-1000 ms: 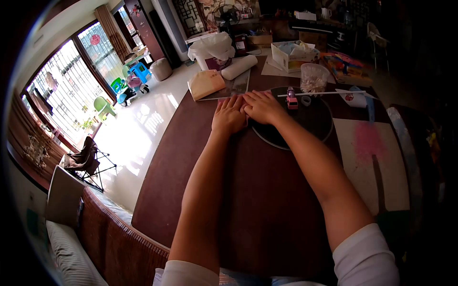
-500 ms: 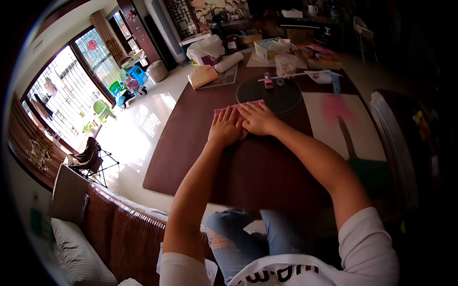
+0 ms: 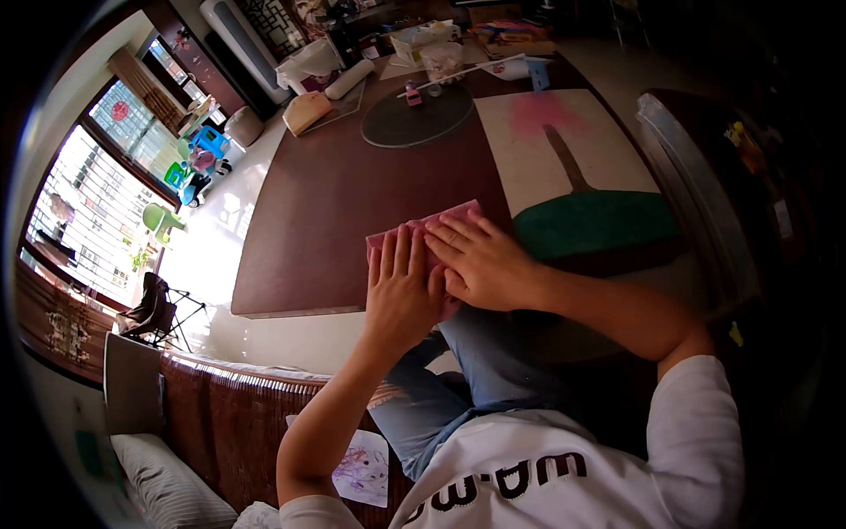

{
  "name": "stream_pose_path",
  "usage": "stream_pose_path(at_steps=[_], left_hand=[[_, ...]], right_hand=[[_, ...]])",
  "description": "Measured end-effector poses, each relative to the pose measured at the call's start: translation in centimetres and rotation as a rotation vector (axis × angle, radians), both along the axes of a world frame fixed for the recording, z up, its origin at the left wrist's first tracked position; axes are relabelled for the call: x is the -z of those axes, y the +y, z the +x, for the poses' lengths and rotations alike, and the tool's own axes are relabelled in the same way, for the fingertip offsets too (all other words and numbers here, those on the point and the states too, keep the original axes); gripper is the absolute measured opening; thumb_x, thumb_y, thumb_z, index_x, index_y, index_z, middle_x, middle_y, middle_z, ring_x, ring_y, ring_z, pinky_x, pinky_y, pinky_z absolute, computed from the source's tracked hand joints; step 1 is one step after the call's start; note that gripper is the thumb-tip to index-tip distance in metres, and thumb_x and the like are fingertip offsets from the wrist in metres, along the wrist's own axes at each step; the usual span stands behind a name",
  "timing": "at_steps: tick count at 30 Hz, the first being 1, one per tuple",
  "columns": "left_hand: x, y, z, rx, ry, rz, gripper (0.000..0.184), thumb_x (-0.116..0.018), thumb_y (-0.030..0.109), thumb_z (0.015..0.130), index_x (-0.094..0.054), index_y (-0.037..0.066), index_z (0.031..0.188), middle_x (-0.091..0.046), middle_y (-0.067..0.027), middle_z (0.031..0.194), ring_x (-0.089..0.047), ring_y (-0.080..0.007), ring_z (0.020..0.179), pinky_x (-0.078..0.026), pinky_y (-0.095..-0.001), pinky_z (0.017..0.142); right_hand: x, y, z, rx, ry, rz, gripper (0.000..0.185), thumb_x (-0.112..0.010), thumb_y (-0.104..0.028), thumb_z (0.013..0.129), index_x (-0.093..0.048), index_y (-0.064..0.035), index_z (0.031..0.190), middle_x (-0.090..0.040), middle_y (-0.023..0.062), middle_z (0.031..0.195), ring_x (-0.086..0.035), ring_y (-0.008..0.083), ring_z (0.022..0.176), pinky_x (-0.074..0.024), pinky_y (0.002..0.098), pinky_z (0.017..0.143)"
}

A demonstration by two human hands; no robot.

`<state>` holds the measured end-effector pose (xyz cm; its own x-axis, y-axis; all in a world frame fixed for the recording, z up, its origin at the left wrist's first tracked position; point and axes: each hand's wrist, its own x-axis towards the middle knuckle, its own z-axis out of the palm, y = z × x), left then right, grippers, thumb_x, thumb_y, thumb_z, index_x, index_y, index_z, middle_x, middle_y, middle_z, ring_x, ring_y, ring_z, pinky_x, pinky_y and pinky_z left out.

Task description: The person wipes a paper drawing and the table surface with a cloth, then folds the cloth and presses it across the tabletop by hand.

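Observation:
A folded pink cloth (image 3: 460, 211) lies at the near edge of the brown table (image 3: 308, 229). My left hand (image 3: 403, 286) rests flat on the left part of it, fingers stretched forward. On the right part lies my right hand (image 3: 483, 262), also flat with fingers extended. The two hands nearly meet at the thumbs. Most of the cloth is covered by them; its far edge and a corner by my right fingertips show.
Beyond the hands sits a dark round board (image 3: 417, 119) with a small pink toy (image 3: 412, 95). A painted sheet (image 3: 586, 141) covers the table's right side. A clear tub (image 3: 441, 62), a white roll (image 3: 349, 79) and a box (image 3: 425, 40) stand farther back.
Both hands and the pink cloth have come back across the table toward my body, to the near edge. The camera view has tilted down.

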<state>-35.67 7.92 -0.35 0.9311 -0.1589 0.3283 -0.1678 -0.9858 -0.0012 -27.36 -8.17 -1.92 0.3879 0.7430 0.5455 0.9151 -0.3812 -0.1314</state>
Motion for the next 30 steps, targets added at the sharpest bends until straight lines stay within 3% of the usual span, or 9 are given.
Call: stream_pose_path(at_steps=[4,5,7,14,21,30], left_hand=[[0.0,-4.4,1.8,0.056,-0.026,0.030,0.058,-0.044,0.028,0.093,-0.034,-0.006,0.139,-0.032,-0.0250,0.144,-0.028,-0.0401,0.136,-0.020,-0.0479,0.112],[-0.1,-6.0,2.3,0.076,-0.048,-0.129,0.057,-0.044,0.029,0.093,-0.036,-0.006,0.137,-0.034,-0.0250,0.143,-0.028,-0.0393,0.136,-0.020,-0.0479,0.112],[0.4,-9.0,3.9,0.158,-0.057,-0.145,0.057,-0.044,0.030,0.093,-0.037,-0.007,0.136,-0.036,-0.0248,0.142,-0.029,-0.0384,0.135,-0.020,-0.0482,0.112],[0.9,-19.1,8.6,0.326,-0.148,-0.253,0.057,-0.039,0.032,0.094,-0.040,-0.009,0.134,-0.041,-0.0247,0.139,-0.035,-0.0386,0.132,-0.021,-0.0481,0.111],[1.1,-16.2,7.9,0.408,-0.195,-0.325,0.054,-0.042,0.029,0.092,-0.042,-0.008,0.133,-0.043,-0.0234,0.137,-0.037,-0.0372,0.131,-0.022,-0.0471,0.111],[-0.2,-1.0,3.4,0.193,-0.097,-0.173,0.057,-0.046,0.030,0.091,-0.039,-0.005,0.135,-0.039,-0.0199,0.142,-0.036,-0.0324,0.133,-0.024,-0.0428,0.112]], right_hand=[[-1.0,-4.8,0.1,0.075,0.007,-0.074,0.053,-0.047,-0.026,0.086,-0.048,0.0018,0.130,-0.047,0.0176,0.137,-0.041,0.0284,0.131,-0.0242,0.0460,0.111],[-1.5,-6.4,0.2,0.114,0.011,-0.113,0.053,-0.048,-0.025,0.085,-0.048,0.0020,0.130,-0.046,0.0176,0.138,-0.040,0.0283,0.131,-0.0244,0.0455,0.111],[-2.5,-9.8,0.2,0.184,0.074,-0.162,0.051,-0.049,-0.021,0.085,-0.048,0.0026,0.130,-0.045,0.0177,0.138,-0.038,0.0283,0.132,-0.0241,0.0447,0.112],[-4.3,-18.8,0.1,0.483,0.275,-0.224,0.052,-0.041,-0.012,0.087,-0.039,0.0042,0.136,-0.037,0.0193,0.143,-0.031,0.0285,0.137,-0.0188,0.0436,0.115],[-3.4,-16.3,-0.4,0.508,0.242,-0.247,0.054,-0.042,-0.008,0.085,-0.036,0.0057,0.137,-0.035,0.0218,0.143,-0.029,0.0337,0.137,-0.0174,0.0454,0.115],[-2.2,-1.1,-0.2,0.169,0.063,-0.113,0.056,-0.054,-0.020,0.078,-0.046,0.0110,0.124,-0.044,0.0261,0.134,-0.036,0.0381,0.131,-0.0212,0.0489,0.111]])
